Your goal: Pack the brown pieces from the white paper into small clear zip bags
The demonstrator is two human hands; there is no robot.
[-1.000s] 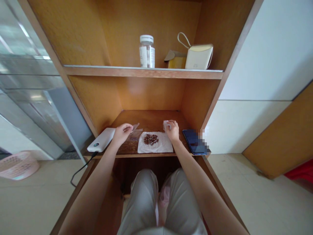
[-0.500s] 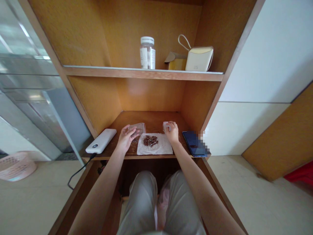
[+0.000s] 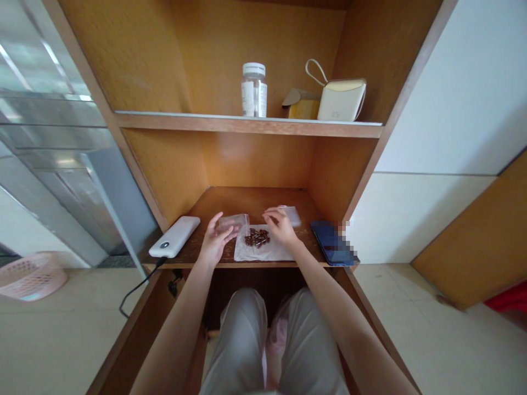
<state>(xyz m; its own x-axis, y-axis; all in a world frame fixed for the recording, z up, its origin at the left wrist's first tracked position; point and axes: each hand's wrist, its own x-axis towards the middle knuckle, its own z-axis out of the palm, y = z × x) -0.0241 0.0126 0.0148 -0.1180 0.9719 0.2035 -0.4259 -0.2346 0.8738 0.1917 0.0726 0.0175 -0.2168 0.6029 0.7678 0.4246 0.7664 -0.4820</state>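
My left hand is open, its fingers spread around a clear zip bag; I cannot tell whether they touch it. Just right of that bag, a small heap of dark brown capsules rests on a white paper sheet. Over the sheet's right part reaches my right hand, fingers loosely bent and slightly apart, with nothing visible between them. A second clear zip bag lies flat on the wooden surface just beyond this hand.
A white power bank with a black cable lies at left, a dark phone at right. On the upper shelf stand a clear bottle, a yellow box and a cream pouch. A pink basket sits on the floor.
My right hand has let go of its zip bag, now on the surface, and moved left toward the capsules. My left hand's fingers have spread, and its bag sits slightly lower. The view shifted slightly.
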